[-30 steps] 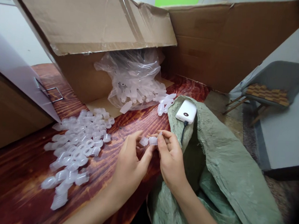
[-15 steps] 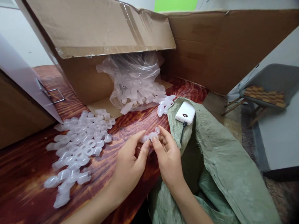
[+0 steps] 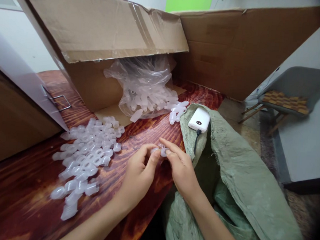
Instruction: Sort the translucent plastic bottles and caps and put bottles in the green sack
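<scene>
Between my two hands, above the dark red wooden table [image 3: 137, 133], are small translucent plastic pieces [image 3: 162, 151], partly covered by the fingers. My left hand [image 3: 141, 170] is closed in a pinch on one side of them. My right hand [image 3: 182, 171] grips the other side between thumb and fingers, its index finger reaching over the top. Left of my hands lies a loose pile of translucent plastic caps [image 3: 88, 159]. Beyond them, a clear plastic bag [image 3: 141, 78] spills longer translucent tube-like pieces [image 3: 147, 101] out of a cardboard box.
The opened cardboard box [image 3: 122, 26] stands at the back, its flap hanging over the bag. A green woven sack [image 3: 242, 155] is at the right, with a white power bank [image 3: 199, 120] and black cable on its rim. A grey chair [image 3: 296, 85] stands farther right.
The right index finger has stretched forward over the plastic pieces, and the pieces have turned between the fingers. My hands stay in nearly the same place; the view has shifted slightly.
</scene>
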{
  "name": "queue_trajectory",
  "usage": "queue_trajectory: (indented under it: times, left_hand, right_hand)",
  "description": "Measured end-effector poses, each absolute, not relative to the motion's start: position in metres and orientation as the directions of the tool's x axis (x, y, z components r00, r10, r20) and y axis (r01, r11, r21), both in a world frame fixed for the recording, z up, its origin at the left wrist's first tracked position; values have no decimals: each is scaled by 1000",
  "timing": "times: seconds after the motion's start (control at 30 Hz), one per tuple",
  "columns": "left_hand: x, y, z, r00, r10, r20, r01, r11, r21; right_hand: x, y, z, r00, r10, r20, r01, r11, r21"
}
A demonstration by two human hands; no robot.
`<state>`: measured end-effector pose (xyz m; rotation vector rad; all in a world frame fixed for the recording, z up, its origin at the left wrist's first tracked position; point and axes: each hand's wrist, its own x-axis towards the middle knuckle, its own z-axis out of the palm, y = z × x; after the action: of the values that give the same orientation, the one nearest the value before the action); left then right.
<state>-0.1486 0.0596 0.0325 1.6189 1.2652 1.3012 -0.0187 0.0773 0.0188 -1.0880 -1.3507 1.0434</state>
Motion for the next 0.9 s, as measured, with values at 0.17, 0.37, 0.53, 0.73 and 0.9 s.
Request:
queue_trajectory:
  times: [0.17,0.37,0.53,0.73,0.9]
  left_hand:
    - [-149,64,34,31,973,230,140,-232,963]
    - [-149,65,34,36,979,200,95,-203,975]
    - [-149,65,33,31,988,154,47,-155,987]
    - [-149,65,33,22,992,127,13,-128,992]
    - [-148,62,34,-3,987,163,34,-163,986]
  right_hand:
    - [-18,75,24,-91,966,241,52,247,-968]
    - [-16,74,24,-162,956,243,88,260,-962]
    - [-17,75,21,-177,958,224,100,244,-965]
    - [-17,74,22,-183,959,216,110,238,-965]
    - [-19,74,20,-174,965,196,74,211,-975]
